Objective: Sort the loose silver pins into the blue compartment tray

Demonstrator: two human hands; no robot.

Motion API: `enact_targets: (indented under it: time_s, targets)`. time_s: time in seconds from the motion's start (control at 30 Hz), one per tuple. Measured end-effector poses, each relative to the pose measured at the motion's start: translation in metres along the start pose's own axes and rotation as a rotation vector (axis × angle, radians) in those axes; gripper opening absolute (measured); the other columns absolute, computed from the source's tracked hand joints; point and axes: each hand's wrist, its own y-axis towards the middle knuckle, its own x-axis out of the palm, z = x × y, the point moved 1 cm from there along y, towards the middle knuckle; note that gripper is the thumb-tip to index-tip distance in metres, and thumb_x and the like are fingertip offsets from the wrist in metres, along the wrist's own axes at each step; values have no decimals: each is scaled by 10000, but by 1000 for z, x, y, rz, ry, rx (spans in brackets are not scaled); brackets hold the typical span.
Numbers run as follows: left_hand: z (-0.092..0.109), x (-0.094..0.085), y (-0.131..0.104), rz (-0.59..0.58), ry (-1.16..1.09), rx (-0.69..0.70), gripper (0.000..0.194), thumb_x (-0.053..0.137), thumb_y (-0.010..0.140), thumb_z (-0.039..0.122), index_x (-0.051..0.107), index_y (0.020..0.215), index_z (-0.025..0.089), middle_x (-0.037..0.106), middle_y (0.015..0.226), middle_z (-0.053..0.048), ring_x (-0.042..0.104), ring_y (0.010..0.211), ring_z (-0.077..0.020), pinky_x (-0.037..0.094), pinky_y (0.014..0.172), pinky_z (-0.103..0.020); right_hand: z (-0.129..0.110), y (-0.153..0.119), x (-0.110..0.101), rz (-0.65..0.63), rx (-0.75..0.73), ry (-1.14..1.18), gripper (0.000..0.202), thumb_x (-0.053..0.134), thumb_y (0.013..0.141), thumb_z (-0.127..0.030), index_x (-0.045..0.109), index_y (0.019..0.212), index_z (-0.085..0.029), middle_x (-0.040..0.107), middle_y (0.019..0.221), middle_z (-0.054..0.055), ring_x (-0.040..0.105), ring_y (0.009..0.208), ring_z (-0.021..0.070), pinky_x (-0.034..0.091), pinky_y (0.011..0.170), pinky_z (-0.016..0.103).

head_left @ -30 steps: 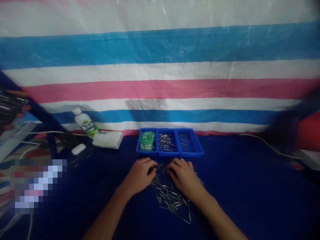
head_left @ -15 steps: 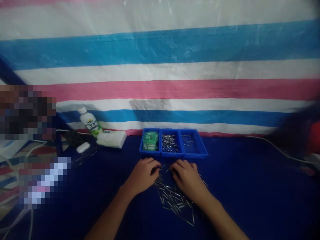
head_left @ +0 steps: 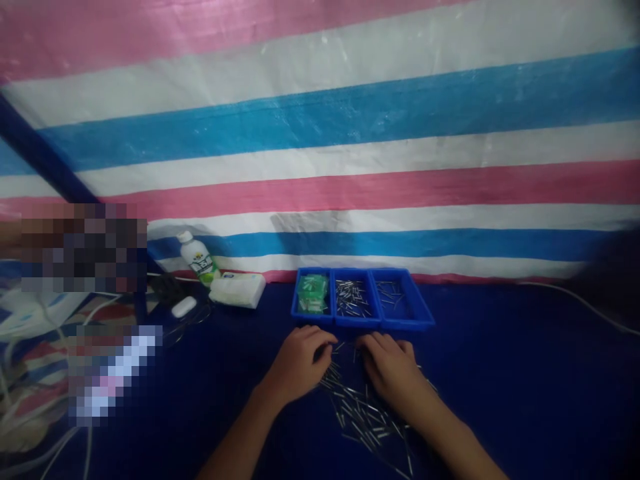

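Slim metal pins (head_left: 367, 417) lie in a loose heap on the dark blue table, between and below my hands. My left hand (head_left: 301, 360) is at the heap's upper left, its fingers curled toward the thumb; what they hold, if anything, is too small to name. On the other side, my right hand (head_left: 393, 365) rests over the pins with bent fingers, and its fingertips hide what is under them. Just beyond stand three joined blue trays: the left tray (head_left: 311, 319) has green-and-clear packets, the middle tray (head_left: 357, 321) many short pins, the right tray (head_left: 413, 313) a few thin pins.
A white bottle (head_left: 197, 259) leans behind a tissue pack (head_left: 239, 291) at the back left, near a small white case (head_left: 184, 307) and dark cables. A striped sheet (head_left: 350, 153) hangs behind the table. A white cable (head_left: 575, 301) crosses the back right.
The view has shifted and tilted, so the trays, pins and hands appear lower and further right. Both hands keep nearly the same place by the pins, with slight finger movement.
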Motion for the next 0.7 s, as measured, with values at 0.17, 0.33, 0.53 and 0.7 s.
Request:
enact_targets:
  time_s: [0.17, 0.33, 0.53, 0.7]
  targets:
    - [3, -30, 7, 611, -241, -25, 613, 498, 965, 239, 256, 1528, 258, 671, 923, -22, 603, 723, -136, 518, 719, -282, 0, -1, -4, 4, 27, 27, 254, 442, 920, -72, 580, 1054, -237, 672, 973, 52, 595, 898, 235, 329, 801, 378]
    - [-5, -43, 11, 775, -228, -71, 591, 512, 970, 279, 306, 1523, 248, 668, 912, -21, 588, 713, -134, 512, 717, -274, 0, -1, -5, -12, 20, 31, 211, 478, 937, -109, 584, 1064, -239, 664, 1028, 55, 584, 936, 247, 315, 820, 392]
    - [-2, -7, 3, 72, 25, -10, 268, 536, 941, 222, 695, 1156, 244, 706, 924, -25, 636, 787, -150, 520, 788, -300, -2, 0, -9, -53, 22, 31, 264, 436, 939, -63, 578, 1090, -225, 675, 1062, 74, 577, 955, 241, 307, 834, 386]
    - [5, 1, 2, 10, 33, -26, 301, 529, 944, 216, 680, 1202, 248, 692, 913, -27, 633, 783, -155, 524, 758, -296, -4, -1, -15, -53, 31, 40, 259, 450, 911, -69, 568, 1080, -226, 681, 1016, 65, 588, 948, 246, 305, 848, 391]
